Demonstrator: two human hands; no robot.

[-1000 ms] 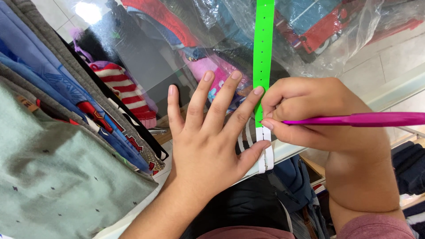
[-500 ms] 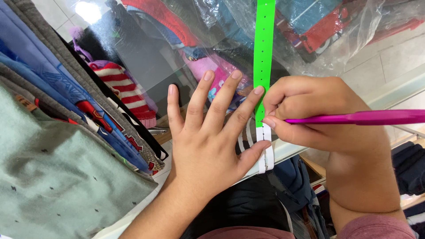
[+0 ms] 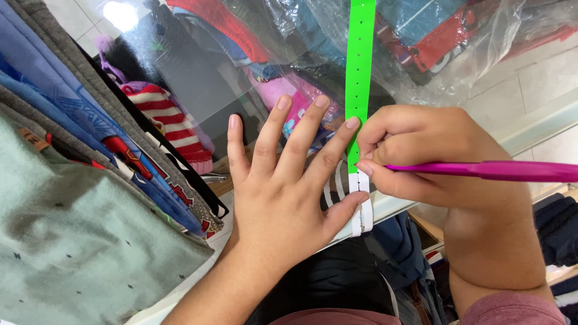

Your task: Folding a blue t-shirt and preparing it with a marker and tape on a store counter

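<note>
Glass counter top (image 3: 180, 78) fills most of what I see, smooth and reflective, with folded clothes visible beneath it. Its front edge (image 3: 530, 123) runs diagonally from lower left to upper right, tiled floor past it at upper right. Stack of folded clothes (image 3: 72, 198) crowds the left side, soft knit fabric in grey-green, blue and grey, packed close against the left wrist. Clear plastic bags of clothes (image 3: 457, 36) sit crinkled across the top. Open room is only the bare glass strip between the stack and the hands.

Green strip (image 3: 358, 72) lies flat on the glass, long, thin and glossy, with a row of small punched holes; it runs from the top edge down to a white end tab (image 3: 361, 204) at the counter edge.

Left hand (image 3: 283, 192) is spread flat, palm down, fingers splayed, index fingertip and thumb touching the strip and pinning it. Right hand (image 3: 421, 162) is curled tight around a pink pen (image 3: 500, 171), smooth plastic barrel sticking out to the right, tip down at the strip where green meets white. I can't see the tip itself behind the fingers.
</note>
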